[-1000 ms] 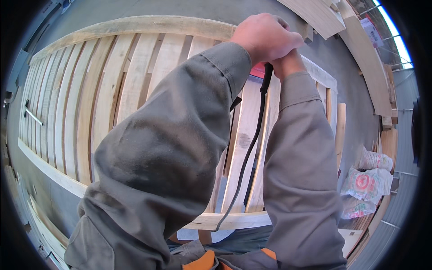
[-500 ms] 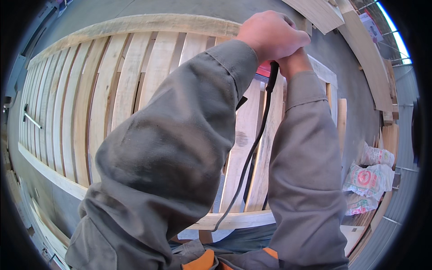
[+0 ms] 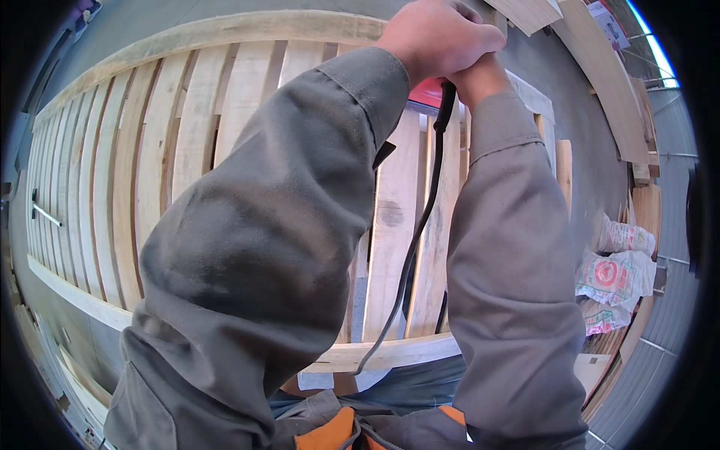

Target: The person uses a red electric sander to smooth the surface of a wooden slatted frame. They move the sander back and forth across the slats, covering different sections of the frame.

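Both of my arms reach forward over a slatted wooden pallet (image 3: pixel 394 240). My left hand (image 3: pixel 439 37) is closed at the top of the view, fingers curled in front of my right hand (image 3: pixel 478 79). Beneath them shows a bit of a red power tool (image 3: pixel 427 91); most of it is hidden by my hands and left sleeve, so its exact kind cannot be told. A black power cord (image 3: pixel 424 225) leaves the tool beside my right wrist and runs back over the slats toward my waist. My right hand's fingers are mostly covered, wrapped toward the tool's grip.
A hammer-like tool (image 3: pixel 46 214) with a pale handle lies on the slats at far left. Wooden boards (image 3: pixel 607 82) lie at the upper right. Crumpled printed sacks (image 3: pixel 611 274) sit beyond the pallet's right side, near a corrugated wall (image 3: pixel 679 225).
The whole scene has shifted slightly up and left in the picture, hands and pallet together. Against the slats, my hands and the red tool have hardly moved; the grip looks the same.
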`<action>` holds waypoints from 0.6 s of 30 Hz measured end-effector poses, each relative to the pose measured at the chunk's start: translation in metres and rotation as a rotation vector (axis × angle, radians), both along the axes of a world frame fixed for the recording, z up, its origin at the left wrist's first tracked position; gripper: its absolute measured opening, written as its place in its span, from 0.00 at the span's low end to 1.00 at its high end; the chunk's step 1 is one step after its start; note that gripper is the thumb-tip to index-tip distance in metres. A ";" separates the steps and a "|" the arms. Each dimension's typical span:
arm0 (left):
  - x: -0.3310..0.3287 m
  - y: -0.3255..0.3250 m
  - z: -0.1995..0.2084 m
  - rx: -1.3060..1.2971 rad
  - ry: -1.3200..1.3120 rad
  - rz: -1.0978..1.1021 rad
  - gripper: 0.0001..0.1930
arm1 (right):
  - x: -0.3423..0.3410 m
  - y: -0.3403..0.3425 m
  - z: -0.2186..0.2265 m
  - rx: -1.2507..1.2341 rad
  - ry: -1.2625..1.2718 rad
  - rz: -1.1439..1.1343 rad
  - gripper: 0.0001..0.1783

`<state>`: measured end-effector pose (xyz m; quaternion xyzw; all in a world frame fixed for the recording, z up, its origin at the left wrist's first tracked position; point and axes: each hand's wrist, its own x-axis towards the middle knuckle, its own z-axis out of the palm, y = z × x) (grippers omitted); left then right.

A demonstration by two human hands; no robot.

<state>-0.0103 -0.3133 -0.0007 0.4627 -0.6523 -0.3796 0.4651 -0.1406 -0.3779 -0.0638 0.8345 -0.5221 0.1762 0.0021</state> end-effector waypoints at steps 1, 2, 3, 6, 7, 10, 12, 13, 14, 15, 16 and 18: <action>-0.003 -0.002 0.000 -0.014 -0.005 -0.016 0.23 | -0.008 0.004 0.001 0.044 -0.011 0.013 0.25; -0.003 -0.005 -0.001 -0.027 -0.010 -0.032 0.23 | -0.015 0.008 0.001 0.088 -0.023 0.026 0.26; -0.004 -0.006 -0.002 -0.041 -0.015 -0.047 0.23 | -0.022 0.012 0.002 0.132 -0.036 0.040 0.27; -0.014 -0.006 0.005 0.017 -0.003 -0.072 0.23 | -0.041 -0.011 -0.015 -0.060 0.166 0.143 0.26; -0.011 -0.007 0.004 0.018 -0.005 -0.074 0.23 | -0.035 -0.023 -0.028 -0.172 0.262 0.204 0.26; -0.019 -0.009 0.002 0.019 0.007 -0.105 0.23 | -0.038 -0.030 -0.048 -0.354 0.312 0.120 0.24; -0.006 -0.008 -0.006 0.015 0.012 -0.062 0.22 | -0.013 -0.009 -0.037 -0.194 0.100 0.012 0.23; 0.008 -0.004 -0.007 0.017 0.006 -0.029 0.22 | 0.013 0.016 -0.007 0.032 -0.127 -0.069 0.22; 0.007 -0.001 -0.001 0.006 -0.007 -0.031 0.22 | 0.021 0.017 0.011 0.113 -0.004 -0.138 0.21; 0.001 0.000 -0.002 -0.002 0.032 -0.050 0.22 | 0.015 0.016 0.010 0.094 0.054 -0.147 0.20; 0.000 -0.002 -0.001 -0.014 0.062 -0.052 0.22 | 0.016 0.012 0.012 0.073 0.102 -0.139 0.19; -0.005 -0.001 -0.001 0.038 0.130 -0.069 0.22 | 0.012 0.013 0.016 0.138 0.194 -0.147 0.18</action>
